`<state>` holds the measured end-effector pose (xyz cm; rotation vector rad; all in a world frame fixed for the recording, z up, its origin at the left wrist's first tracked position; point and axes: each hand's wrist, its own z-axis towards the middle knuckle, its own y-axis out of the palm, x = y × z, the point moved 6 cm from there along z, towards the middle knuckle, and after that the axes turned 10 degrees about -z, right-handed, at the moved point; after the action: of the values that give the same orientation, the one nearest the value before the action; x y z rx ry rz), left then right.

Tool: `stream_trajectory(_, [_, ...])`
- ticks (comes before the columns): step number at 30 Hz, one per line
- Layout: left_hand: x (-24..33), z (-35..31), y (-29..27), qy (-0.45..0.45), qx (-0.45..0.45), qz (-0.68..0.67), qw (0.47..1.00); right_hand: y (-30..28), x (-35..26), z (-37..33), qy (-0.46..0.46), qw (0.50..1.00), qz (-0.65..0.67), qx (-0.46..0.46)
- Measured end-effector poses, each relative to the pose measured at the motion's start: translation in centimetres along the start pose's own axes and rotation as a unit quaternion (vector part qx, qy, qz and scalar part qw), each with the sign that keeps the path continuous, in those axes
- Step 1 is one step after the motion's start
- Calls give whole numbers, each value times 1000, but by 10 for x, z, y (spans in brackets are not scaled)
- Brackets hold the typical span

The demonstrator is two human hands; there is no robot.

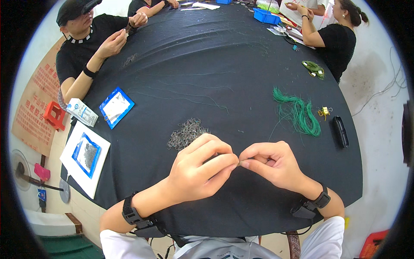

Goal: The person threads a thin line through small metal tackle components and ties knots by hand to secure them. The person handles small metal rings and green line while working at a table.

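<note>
At far left, a red plastic stool [54,115] stands beside a black-covered table [254,207] where you work. On the table's left edge, a white board [79,175] carries a blue packet [87,154]; a white carton [83,112] stands just beyond it, below a co-worker in a dark cap [77,47] whose hands are raised. A second blue packet [115,108] lies to the carton's right. A heap of small metal hooks [187,133] sits just beyond your left hand [202,166], whose thumb and fingertips are pinched together on a tiny piece [239,163], too small to identify. The piece sits above the near part of the table, between your hands, with your right hand [271,166] pinching it from the other side, thumb against finger. Farther right, a bundle of green threads [302,114] lies loosely spread. Past it, an olive coil [313,69] rests near a second co-worker [338,47], yellow clips [324,112] lie closer to you, and a black case [340,131] rests near the right edge.
</note>
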<state>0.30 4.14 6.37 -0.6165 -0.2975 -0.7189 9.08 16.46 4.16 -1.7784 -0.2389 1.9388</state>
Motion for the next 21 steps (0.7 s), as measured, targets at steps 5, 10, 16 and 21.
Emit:
stream_trajectory(5, [3,0,4,12,-7,21,1000,2,-2,1,-10,998,-56,-11])
stream_trajectory(10, [-10,-3,-6,-81,25,-14,996,4,10,2,42,998,32,-34])
stream_trajectory(16, [-16,-1,-1,-130,-18,-58,990,1,21,3,78,987,134,-33])
stream_trajectory(21, [-16,-3,-1,-107,-11,-46,993,7,21,5,82,984,147,-53])
